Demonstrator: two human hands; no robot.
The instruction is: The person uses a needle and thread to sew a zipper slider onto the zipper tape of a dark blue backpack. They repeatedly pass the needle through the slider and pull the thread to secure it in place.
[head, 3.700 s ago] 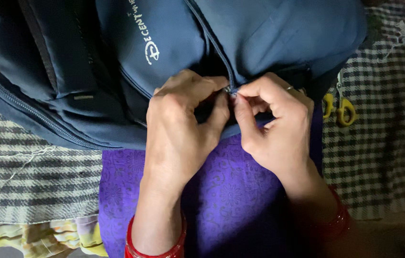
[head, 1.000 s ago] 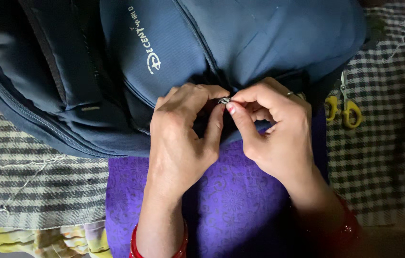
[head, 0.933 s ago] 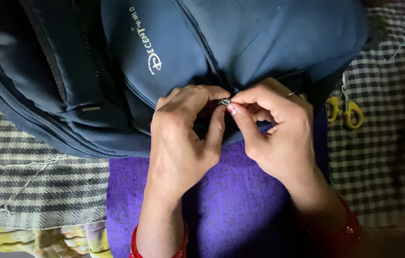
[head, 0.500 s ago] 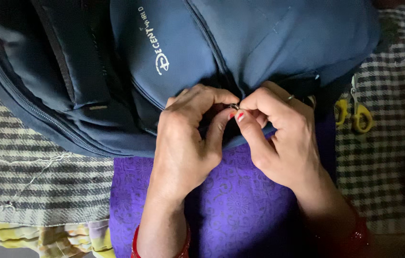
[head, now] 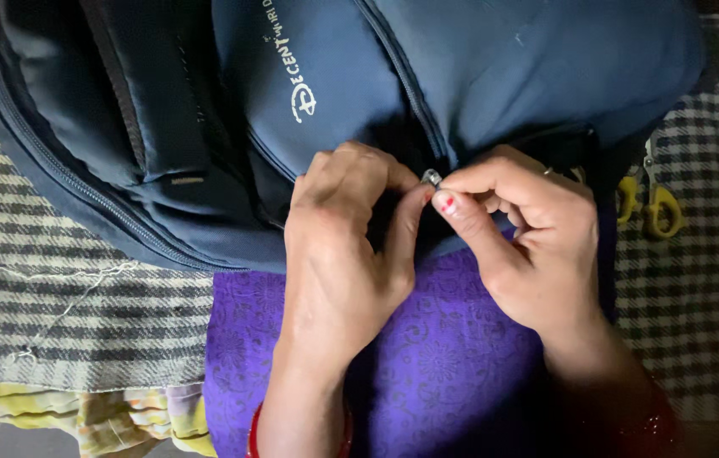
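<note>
Checked woven cloth (head: 63, 280), grey and off-white, covers the surface to left and right, with loose threads lying on its left part and a yellow-patterned fabric (head: 122, 420) showing at its lower left edge. Navy blue backpack (head: 478, 76) lies flat across the upper frame, its top and right side cut off by the frame edge; a side zipper track curves along its left flank, and white print runs on the front panel. Purple patterned fabric (head: 453, 365) fills the lower centre under both forearms, its near edge tucked beneath the bag's lower rim. Left hand (head: 347, 246) rests on the bag's lower edge, fingers curled, thumb raised to meet the other hand. Right hand (head: 529, 233) sits just beside it, a ring on one finger, thumbnail painted red, thumb and forefinger pinched. Red bangle (head: 262, 424) circles the left wrist, partly cut off at the bottom. Yellow-handled scissors (head: 652, 199) lie on the checked cloth just right of the right hand, the blades hidden in shadow by the bag. Small metal zipper slider (head: 431, 178) sits at the foot of the bag's central zipper line, pinched between the fingertips of both hands; its lower part is covered by the fingers, and whether it is seated on the track cannot be told.
</note>
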